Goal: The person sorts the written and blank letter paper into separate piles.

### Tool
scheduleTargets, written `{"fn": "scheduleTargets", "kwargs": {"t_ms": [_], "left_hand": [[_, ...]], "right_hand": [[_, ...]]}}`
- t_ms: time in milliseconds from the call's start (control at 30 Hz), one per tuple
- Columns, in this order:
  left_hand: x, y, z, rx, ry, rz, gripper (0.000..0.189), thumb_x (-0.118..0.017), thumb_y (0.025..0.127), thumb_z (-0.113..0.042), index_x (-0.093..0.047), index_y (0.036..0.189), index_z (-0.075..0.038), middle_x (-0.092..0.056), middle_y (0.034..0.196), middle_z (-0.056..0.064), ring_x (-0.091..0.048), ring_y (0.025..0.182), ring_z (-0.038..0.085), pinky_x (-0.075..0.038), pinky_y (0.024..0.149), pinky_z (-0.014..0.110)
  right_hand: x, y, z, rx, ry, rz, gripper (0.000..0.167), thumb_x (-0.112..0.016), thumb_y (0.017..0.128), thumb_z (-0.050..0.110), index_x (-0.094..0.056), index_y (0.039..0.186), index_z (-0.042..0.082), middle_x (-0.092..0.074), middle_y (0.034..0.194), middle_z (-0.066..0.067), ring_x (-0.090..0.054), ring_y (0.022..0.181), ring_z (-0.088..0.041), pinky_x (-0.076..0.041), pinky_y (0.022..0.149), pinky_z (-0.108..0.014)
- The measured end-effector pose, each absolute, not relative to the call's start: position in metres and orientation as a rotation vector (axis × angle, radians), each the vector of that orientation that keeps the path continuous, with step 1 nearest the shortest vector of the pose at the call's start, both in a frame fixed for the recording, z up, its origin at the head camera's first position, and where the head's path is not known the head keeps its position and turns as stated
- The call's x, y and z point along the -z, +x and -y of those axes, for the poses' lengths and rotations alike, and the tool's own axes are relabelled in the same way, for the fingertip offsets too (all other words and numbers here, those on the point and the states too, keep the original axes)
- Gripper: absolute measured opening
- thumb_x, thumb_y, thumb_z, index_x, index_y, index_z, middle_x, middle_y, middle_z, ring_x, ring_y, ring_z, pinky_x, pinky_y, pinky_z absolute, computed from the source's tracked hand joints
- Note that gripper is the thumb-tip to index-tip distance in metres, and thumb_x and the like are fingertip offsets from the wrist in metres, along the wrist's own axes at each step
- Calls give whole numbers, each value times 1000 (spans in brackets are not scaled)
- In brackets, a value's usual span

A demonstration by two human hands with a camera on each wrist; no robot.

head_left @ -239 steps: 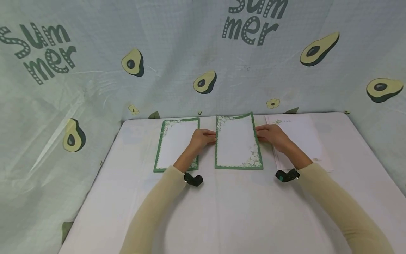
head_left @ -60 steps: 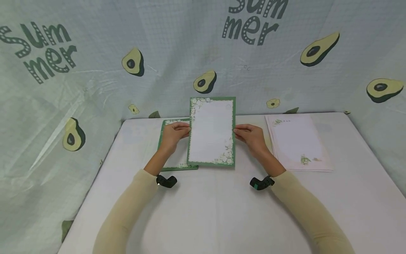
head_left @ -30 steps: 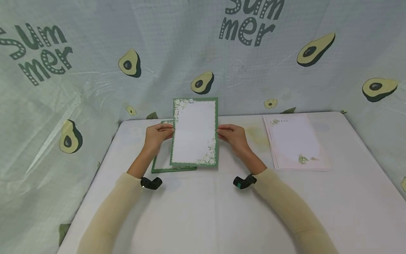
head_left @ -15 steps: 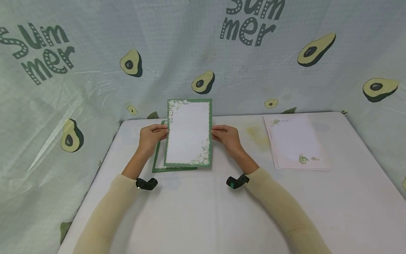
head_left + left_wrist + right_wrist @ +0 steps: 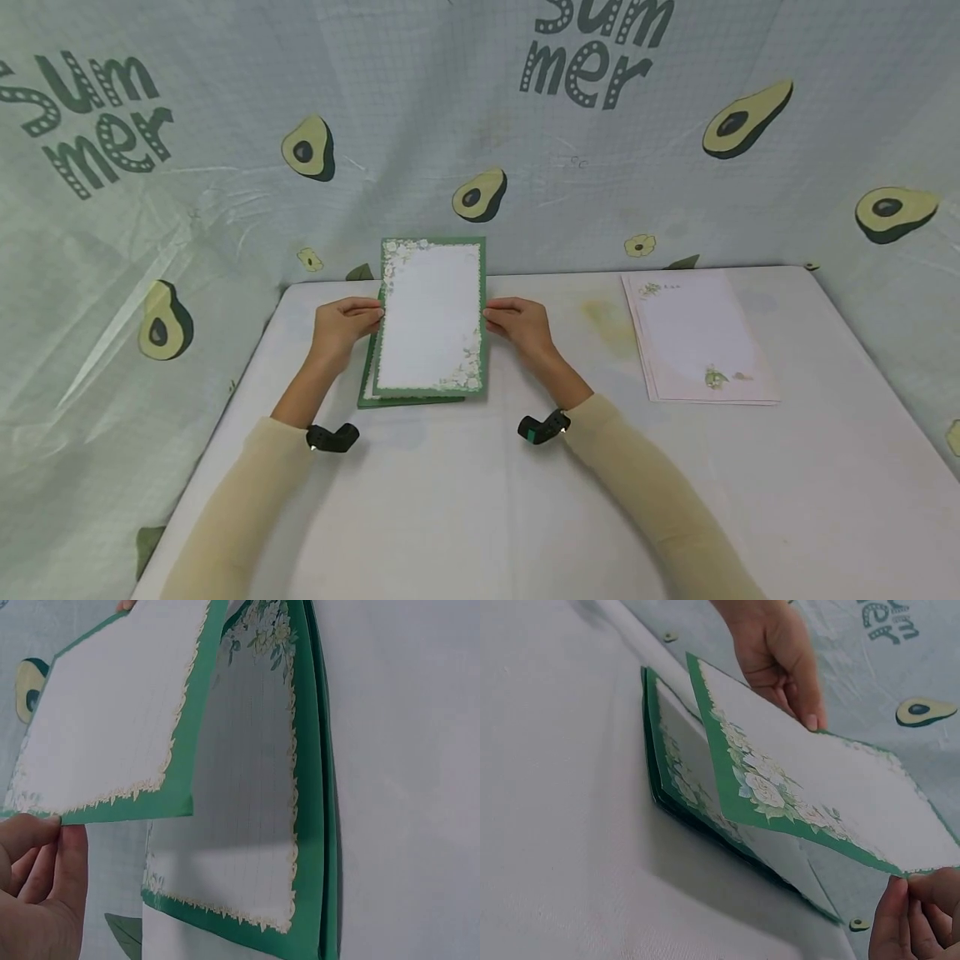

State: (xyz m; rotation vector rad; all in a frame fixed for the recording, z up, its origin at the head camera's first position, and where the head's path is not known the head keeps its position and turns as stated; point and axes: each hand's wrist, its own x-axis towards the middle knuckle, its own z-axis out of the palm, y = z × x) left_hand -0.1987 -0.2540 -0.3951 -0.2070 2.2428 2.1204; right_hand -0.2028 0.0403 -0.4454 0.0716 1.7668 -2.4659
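Note:
A sheet of green-bordered stationery paper (image 5: 431,317) with white flowers in two corners hangs raised over a stack of matching sheets (image 5: 255,787). My left hand (image 5: 341,329) pinches its left edge between thumb and fingers. At the opposite edge, the right hand (image 5: 521,325) pinches it in the same way. Both wrist views show a gap between the lifted sheet and the stack, which lies on the table. In the head view the sheet covers most of that stack, leaving only its left and bottom borders visible.
A stack of pink floral paper (image 5: 701,337) lies at the back right of the white-covered table (image 5: 465,508). Behind the table's rear edge hangs a curtain (image 5: 405,125) printed with avocados. A yellowish stain (image 5: 609,325) marks the cloth.
Eight seconds ago the green-bordered sheet was at the table's middle, between the two stacks. Both hands have since raised it and carried it left over the green stack, lowering it slightly lately.

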Motion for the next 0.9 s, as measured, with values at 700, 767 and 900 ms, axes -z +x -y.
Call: {"fn": "scheduleTargets", "kwargs": {"t_ms": [700,767,900], "left_hand": [[403,-193,285,-1837,-175,-2469,35,-66,99,-4,-60,126,17,-74,88,-6,-72,84,5,-61,80,21],[404,-194,287,-1817,-182,-2466,35,-65,99,-4,-59,127,17,-74,87,-6,-72,83,4,-61,79,20],[404,-194,288,-1806,-198,-2452,37,-65,99,-3,-58,128,18,-74,87,-6,-71,82,3,-61,79,19]], "right_hand": [[458,-209,-11,2296,107,-1814,23,-74,92,0,-72,113,-7,-74,102,-15,-73,80,-12,-62,87,-34],[461,-210,-10,2273,112,-1818,23,-74,92,0,-72,113,-7,-73,105,-15,-73,81,-12,-62,85,-30],[463,-211,-7,2253,113,-1845,22,-74,92,1,-72,113,-6,-73,106,-16,-73,81,-11,-62,82,-28]]}}
